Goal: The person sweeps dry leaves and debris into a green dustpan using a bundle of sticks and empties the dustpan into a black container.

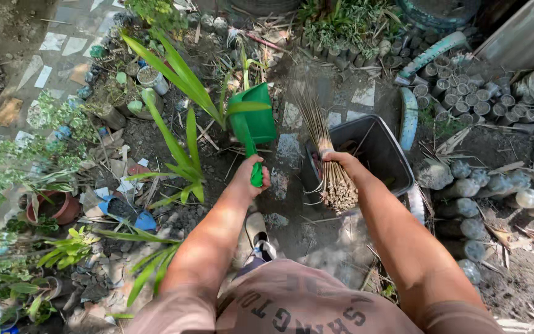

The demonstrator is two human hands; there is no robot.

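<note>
Shirt [298,303], pinkish with dark lettering, lowest in the head view; below it a pale shoe [256,227] on dark packed soil.

Left hand [251,174]: closed round the handle of a green plastic dustpan [251,117]. The pan's long axis runs from the fist up and away, its scoop end farther from the body, angled slightly to the right, partly crossed by a long green leaf.

Right hand [340,162]: closed round a bundle of thin stick-broom ribs [329,161], gripped near a pale binding. Cut butt ends hang below the fist toward the body; the fine tips fan upward and to the left, away from the body. Long axis near upright in the view, leaning left at the far end.

Relation: dustpan and broom lie side by side, apart, the broom tips tilting toward the scoop's right edge. Both hands sit level; neither is clearly nearer the ground ahead.

Black bin [375,148]: rectangular, open-topped, just behind and right of the right hand, the broom's butt ends overlapping its near-left corner.

Left side: potted plants [57,204], broad-leaved green shoots, scraps of litter, and stone paving.

Right and far side: rows of upturned bottles [483,185] set into the soil as edging, dry leaves, a pale sack at the frame edge.
</note>
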